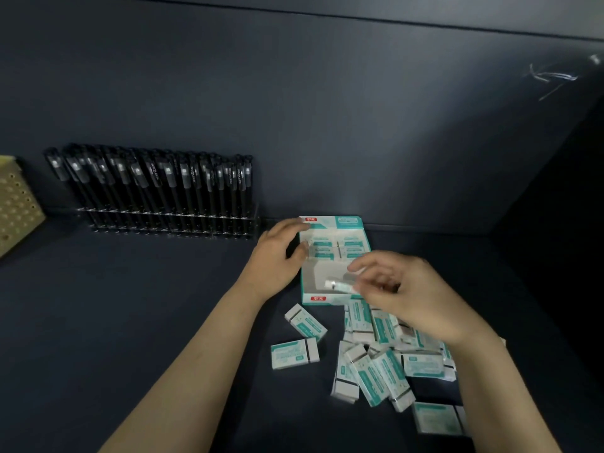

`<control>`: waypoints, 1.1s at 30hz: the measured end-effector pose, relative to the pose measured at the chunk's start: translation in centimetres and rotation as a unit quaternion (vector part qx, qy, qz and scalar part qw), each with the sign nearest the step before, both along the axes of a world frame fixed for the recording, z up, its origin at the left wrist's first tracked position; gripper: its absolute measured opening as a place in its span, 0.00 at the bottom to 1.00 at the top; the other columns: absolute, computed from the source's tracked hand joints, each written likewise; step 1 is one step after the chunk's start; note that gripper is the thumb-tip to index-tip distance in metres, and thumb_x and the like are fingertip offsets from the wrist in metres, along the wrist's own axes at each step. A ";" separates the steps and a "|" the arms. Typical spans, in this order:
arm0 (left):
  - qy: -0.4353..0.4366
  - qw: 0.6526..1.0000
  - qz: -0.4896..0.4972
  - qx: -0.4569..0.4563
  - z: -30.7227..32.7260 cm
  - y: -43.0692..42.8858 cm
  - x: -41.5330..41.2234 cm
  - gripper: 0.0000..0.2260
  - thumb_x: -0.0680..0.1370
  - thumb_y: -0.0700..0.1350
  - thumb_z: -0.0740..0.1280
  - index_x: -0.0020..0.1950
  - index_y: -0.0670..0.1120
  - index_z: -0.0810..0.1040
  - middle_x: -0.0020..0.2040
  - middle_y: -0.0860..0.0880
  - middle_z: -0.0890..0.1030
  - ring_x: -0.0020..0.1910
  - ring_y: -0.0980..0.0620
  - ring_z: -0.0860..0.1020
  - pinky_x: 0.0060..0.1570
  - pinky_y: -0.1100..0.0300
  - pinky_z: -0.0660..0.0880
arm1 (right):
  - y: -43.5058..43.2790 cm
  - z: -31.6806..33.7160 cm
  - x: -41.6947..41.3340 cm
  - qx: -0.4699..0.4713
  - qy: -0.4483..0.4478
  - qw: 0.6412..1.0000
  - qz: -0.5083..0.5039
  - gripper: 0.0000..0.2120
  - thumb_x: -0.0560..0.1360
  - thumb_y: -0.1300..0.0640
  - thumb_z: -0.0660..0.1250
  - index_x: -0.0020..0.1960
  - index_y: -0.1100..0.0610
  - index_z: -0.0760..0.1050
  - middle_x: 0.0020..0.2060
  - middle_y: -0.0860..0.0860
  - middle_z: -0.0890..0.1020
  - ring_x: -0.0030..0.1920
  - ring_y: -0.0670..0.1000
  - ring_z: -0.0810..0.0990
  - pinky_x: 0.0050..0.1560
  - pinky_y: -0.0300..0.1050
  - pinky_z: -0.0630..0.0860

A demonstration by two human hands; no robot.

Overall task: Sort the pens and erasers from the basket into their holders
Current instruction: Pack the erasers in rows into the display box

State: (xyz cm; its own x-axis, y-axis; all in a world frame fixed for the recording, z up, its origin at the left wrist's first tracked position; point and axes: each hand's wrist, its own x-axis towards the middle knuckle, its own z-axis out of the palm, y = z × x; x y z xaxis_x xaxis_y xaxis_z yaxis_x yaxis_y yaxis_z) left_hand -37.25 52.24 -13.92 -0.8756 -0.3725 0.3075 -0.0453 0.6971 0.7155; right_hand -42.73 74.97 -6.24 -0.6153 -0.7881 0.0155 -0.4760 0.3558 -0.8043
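The dark table carries a clear rack of upright black pens at the far left. Right of it sits the teal eraser box, with some erasers in its far half. Loose erasers lie heaped near right. The left hand grips the box's left wall. The right hand pinches 1 eraser over the box's near half.

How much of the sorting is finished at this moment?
Done: pens stand in the rack; a few erasers lie in the box. In hand: the left hand holds the box, the right hand holds one eraser over it. Left: the loose pile on the table.
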 end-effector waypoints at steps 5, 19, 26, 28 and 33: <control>0.037 0.996 0.006 0.079 0.1 -0.3 -0.1 0.13 0.78 0.36 0.65 0.61 0.46 0.79 0.63 0.54 0.75 0.64 0.59 0.72 0.66 0.71 0.63 | -2.9 -0.1 -2.4 0.027 0.025 0.998 -0.048 0.08 0.79 0.56 0.64 0.47 0.54 0.81 0.39 0.47 0.85 0.37 0.43 0.82 0.46 0.38 0.76; -0.001 0.996 -0.019 0.088 0.0 -0.9 0.2 0.18 0.80 0.40 0.63 0.70 0.48 0.72 0.71 0.57 0.68 0.69 0.64 0.63 0.70 0.67 0.59 | -7.0 -1.8 -4.5 0.106 -0.002 0.994 0.029 0.02 0.75 0.56 0.71 0.46 0.51 0.79 0.42 0.49 0.81 0.35 0.47 0.83 0.41 0.41 0.80; -0.015 0.997 -0.021 0.068 -0.4 -1.1 -0.2 0.19 0.80 0.42 0.62 0.71 0.50 0.70 0.74 0.54 0.67 0.73 0.58 0.62 0.74 0.58 0.58 | -7.1 -2.0 -4.2 0.107 0.023 0.994 0.013 0.04 0.78 0.57 0.67 0.46 0.50 0.78 0.41 0.44 0.82 0.35 0.41 0.81 0.37 0.32 0.74; -0.013 0.998 -0.020 0.066 -0.4 -1.1 -0.2 0.19 0.80 0.42 0.62 0.71 0.49 0.71 0.74 0.53 0.67 0.73 0.58 0.62 0.74 0.57 0.58 | -7.1 -2.0 -4.0 0.106 0.030 0.994 0.025 0.03 0.74 0.56 0.72 0.47 0.50 0.80 0.43 0.43 0.80 0.38 0.40 0.80 0.40 0.29 0.72; -0.011 0.998 -0.024 0.063 -0.5 -1.0 -0.1 0.19 0.80 0.42 0.61 0.72 0.49 0.70 0.74 0.52 0.66 0.73 0.56 0.63 0.74 0.55 0.58 | -7.3 -2.3 -3.8 0.143 0.123 0.981 0.045 0.12 0.69 0.61 0.77 0.49 0.49 0.80 0.45 0.44 0.75 0.38 0.41 0.75 0.41 0.25 0.69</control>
